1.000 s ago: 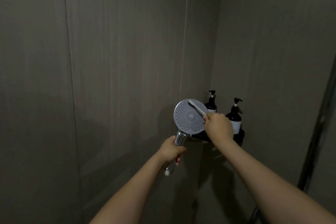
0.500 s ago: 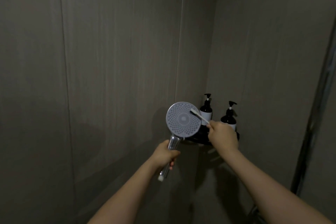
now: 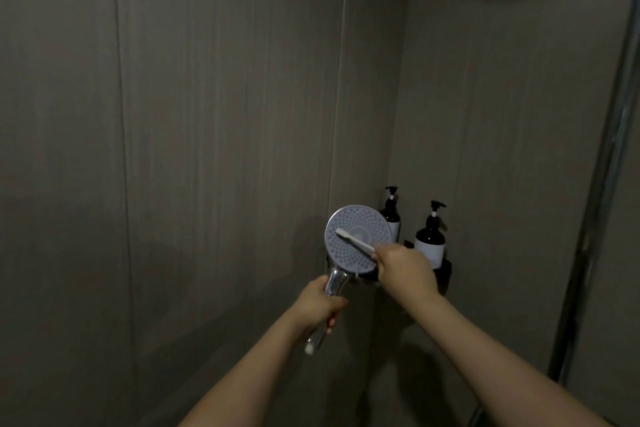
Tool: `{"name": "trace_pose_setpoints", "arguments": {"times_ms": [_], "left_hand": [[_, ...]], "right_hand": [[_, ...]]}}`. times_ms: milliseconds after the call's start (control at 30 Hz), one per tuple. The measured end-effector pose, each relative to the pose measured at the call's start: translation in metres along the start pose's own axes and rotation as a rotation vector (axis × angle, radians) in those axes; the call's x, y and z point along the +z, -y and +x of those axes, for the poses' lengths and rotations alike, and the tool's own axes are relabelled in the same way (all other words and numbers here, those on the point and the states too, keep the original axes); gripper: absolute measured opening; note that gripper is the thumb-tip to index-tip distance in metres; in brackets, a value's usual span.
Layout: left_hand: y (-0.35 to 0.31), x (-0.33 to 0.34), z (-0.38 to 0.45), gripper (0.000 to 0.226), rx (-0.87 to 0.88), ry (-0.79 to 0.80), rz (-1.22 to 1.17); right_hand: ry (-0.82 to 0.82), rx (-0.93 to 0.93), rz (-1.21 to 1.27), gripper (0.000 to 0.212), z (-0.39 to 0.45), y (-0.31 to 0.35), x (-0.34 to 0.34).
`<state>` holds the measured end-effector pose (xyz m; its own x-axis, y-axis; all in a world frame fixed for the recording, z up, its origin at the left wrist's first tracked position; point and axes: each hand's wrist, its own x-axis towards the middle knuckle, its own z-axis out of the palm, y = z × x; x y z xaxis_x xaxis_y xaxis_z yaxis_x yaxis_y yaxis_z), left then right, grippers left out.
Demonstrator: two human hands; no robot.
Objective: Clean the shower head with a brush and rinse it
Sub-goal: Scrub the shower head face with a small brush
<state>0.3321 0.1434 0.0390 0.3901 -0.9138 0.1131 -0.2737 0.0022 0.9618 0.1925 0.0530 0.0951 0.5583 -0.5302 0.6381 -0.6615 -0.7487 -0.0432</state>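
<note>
A round shower head (image 3: 356,255) with a pale dotted face and a chrome handle is held up in front of the wall corner, its face turned toward me. My left hand (image 3: 317,305) grips the chrome handle below the face. My right hand (image 3: 403,269) holds a thin white brush (image 3: 353,241) by its handle; the brush lies across the face with its bristle end at the face's left side. The lower end of the chrome handle sticks out below my left hand.
Two dark pump bottles (image 3: 430,241) stand on a black corner shelf (image 3: 445,274) right behind the shower head. Grey tiled walls meet in the corner. A metal rail or door frame (image 3: 602,184) runs down the right side.
The brush tip has swept from the upper right of the face across to its left side. My right hand has moved closer over the face's right edge.
</note>
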Motion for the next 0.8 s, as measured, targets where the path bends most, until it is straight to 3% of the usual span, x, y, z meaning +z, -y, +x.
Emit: {"name": "trace_pose_setpoints", "arguments": {"times_ms": [133,300,467,600,733,800], "left_hand": [[-0.005,-0.003,-0.001,0.018,0.009,0.037,0.047],[-0.009,-0.002,-0.001,0.019,0.039,0.013,0.017],[-0.009,-0.003,-0.002,0.018,0.028,0.005,0.010],[-0.007,0.000,-0.001,0.018,0.015,-0.021,-0.057],[-0.007,-0.001,-0.001,0.018,0.000,-0.012,-0.092],[-0.008,-0.002,-0.001,0.017,-0.002,-0.015,-0.104]], "right_hand": [[-0.112,0.178,0.018,0.023,0.013,-0.015,-0.011],[0.010,-0.058,-0.009,0.019,0.001,0.001,-0.003],[-0.146,0.222,0.046,0.021,0.006,-0.025,-0.008],[-0.029,-0.008,-0.037,0.024,-0.007,-0.015,0.003],[-0.182,0.189,0.053,0.020,-0.005,-0.030,-0.003],[-0.131,0.100,0.013,0.020,-0.009,-0.033,-0.002]]}}
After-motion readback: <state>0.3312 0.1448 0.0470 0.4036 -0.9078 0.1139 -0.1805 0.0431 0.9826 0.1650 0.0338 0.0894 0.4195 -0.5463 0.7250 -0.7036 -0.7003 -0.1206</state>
